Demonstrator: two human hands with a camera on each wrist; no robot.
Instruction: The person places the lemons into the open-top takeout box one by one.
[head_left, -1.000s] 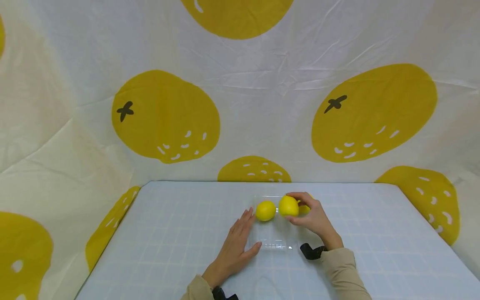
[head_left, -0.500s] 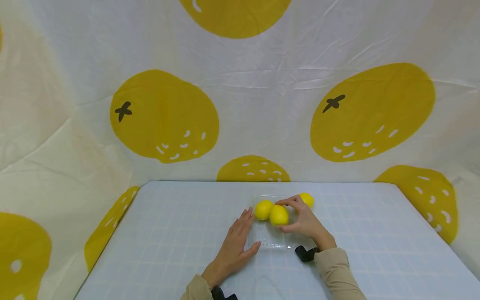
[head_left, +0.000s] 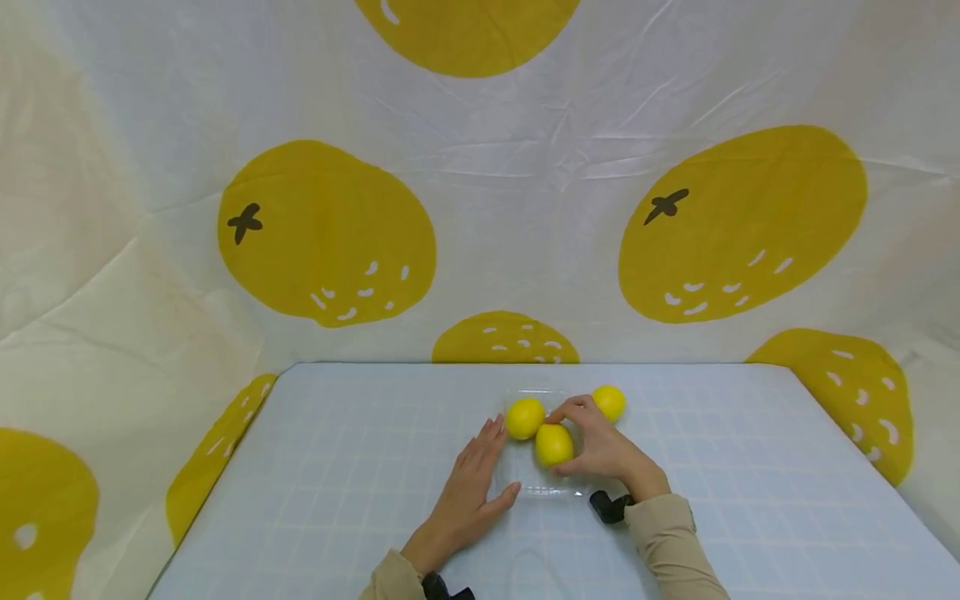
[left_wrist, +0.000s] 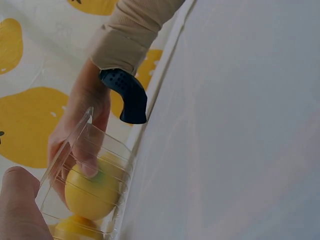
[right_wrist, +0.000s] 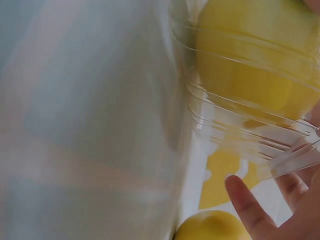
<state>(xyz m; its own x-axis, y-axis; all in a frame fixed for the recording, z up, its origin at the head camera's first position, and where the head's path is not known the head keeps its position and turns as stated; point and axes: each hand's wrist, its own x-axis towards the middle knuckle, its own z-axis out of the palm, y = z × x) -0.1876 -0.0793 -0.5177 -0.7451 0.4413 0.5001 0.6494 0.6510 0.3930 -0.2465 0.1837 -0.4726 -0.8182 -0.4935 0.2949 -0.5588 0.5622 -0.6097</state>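
My right hand (head_left: 603, 454) grips a yellow lemon (head_left: 554, 446) between thumb and fingers, inside a clear plastic container (head_left: 551, 492). Just behind it in the container sits a second lemon (head_left: 525, 419). My left hand (head_left: 471, 483) lies along the container's left side, fingers straight and fingertips at its wall. Through the transparent wall, the left wrist view shows the right thumb on the held lemon (left_wrist: 90, 197), near a greenish patch. In the right wrist view, the ribbed container wall (right_wrist: 250, 130) stands in front of the held lemon (right_wrist: 245, 65).
Outside the container, behind my right hand, a third lemon (head_left: 609, 403) lies on the table (head_left: 360, 467), which has a pale checked cover. A hanging cloth (head_left: 525, 233) printed with big yellow fruit rises at the table's back edge. Black devices (head_left: 611, 506) are strapped at both wrists.
My right hand has brought its lemon left, toward me and down into the container, beside the second lemon. The third lemon has come into fuller view. My left hand has stayed in place.
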